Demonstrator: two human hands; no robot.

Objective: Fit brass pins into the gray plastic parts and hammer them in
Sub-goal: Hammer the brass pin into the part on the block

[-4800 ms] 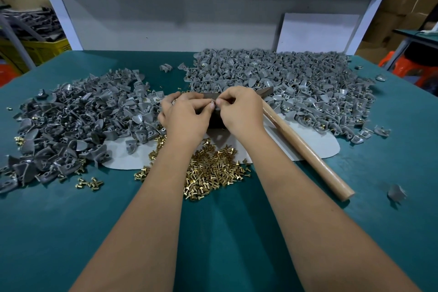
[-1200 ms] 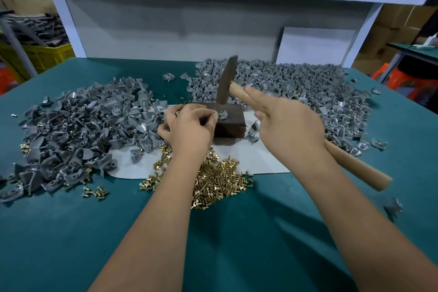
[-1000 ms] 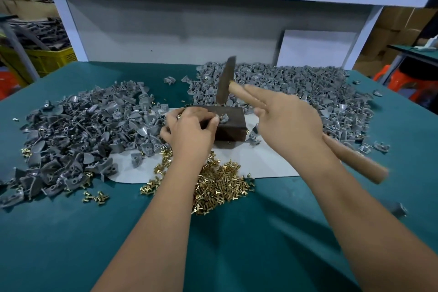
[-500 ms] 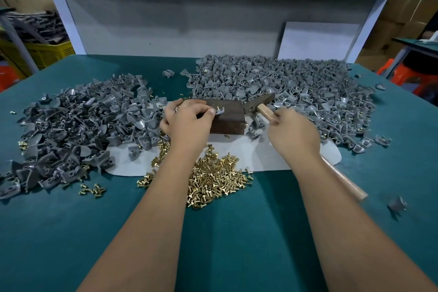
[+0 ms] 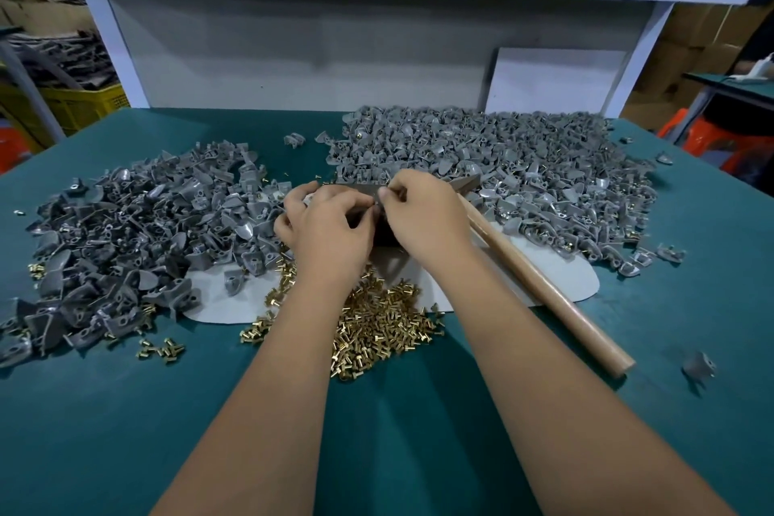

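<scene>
Head view, the only one. Both hands meet over the dark block (image 5: 387, 237) at table centre. Left hand (image 5: 331, 222) has its fingers curled, tips pinched at something small just where the right hand (image 5: 423, 218) pinches too; the piece itself is hidden between the fingertips, probably a gray part taking a pin. Hammer (image 5: 540, 285) lies free on the white mat (image 5: 565, 276), handle pointing toward the near right, head tucked behind the right hand.

Brass pins (image 5: 377, 327) sit heaped just in front of the block, a few strays (image 5: 163, 348) to the left. Gray parts: one pile on the left (image 5: 138, 230), a bigger pile behind and right (image 5: 502, 159), one loner (image 5: 697, 364) near the right edge.

Risks, as I judge them: a pin seated crooked would bend or split the plastic under the blow; fingertips kept close to the pin could catch the hammer; the part could skid off the block.

Against half a second ago: the right hand then gripped the hammer handle beside the block; now it has let go and joined the left at the part. The left hand has stayed at the block
</scene>
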